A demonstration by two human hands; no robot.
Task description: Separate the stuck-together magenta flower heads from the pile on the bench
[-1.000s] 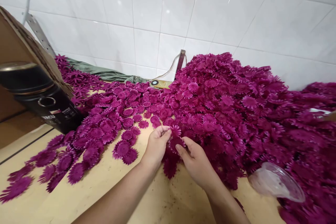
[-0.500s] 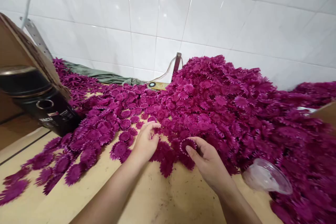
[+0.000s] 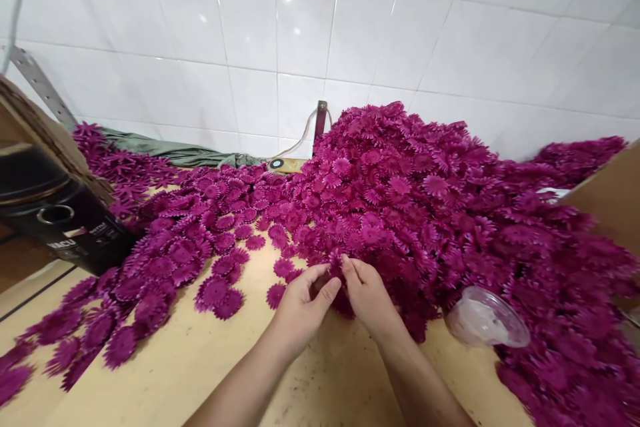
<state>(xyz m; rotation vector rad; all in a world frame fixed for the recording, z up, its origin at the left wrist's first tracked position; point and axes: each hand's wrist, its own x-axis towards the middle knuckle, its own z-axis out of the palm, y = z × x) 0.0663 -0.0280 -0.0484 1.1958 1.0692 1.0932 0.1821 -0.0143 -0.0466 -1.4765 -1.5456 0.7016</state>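
My left hand and my right hand meet at the front of a large heap of magenta artificial flowers. Between their fingertips is one small magenta artificial flower with a toothed rim. The right thumb and fingers pinch its edge. Curled around the lower left side, the left fingers and thumb partly hide it. More flowers lie singly and in overlapping rows left of my hands.
A clear plastic tub leans against the heap at right. At left stand a black bottle and cardboard. Green cloth runs along the tiled wall. A yellow object lies behind, and cardboard stands at far right.
My left hand has moved right and closed at the flower. My right hand has brought its flower to the left hand. The view has shifted slightly right.
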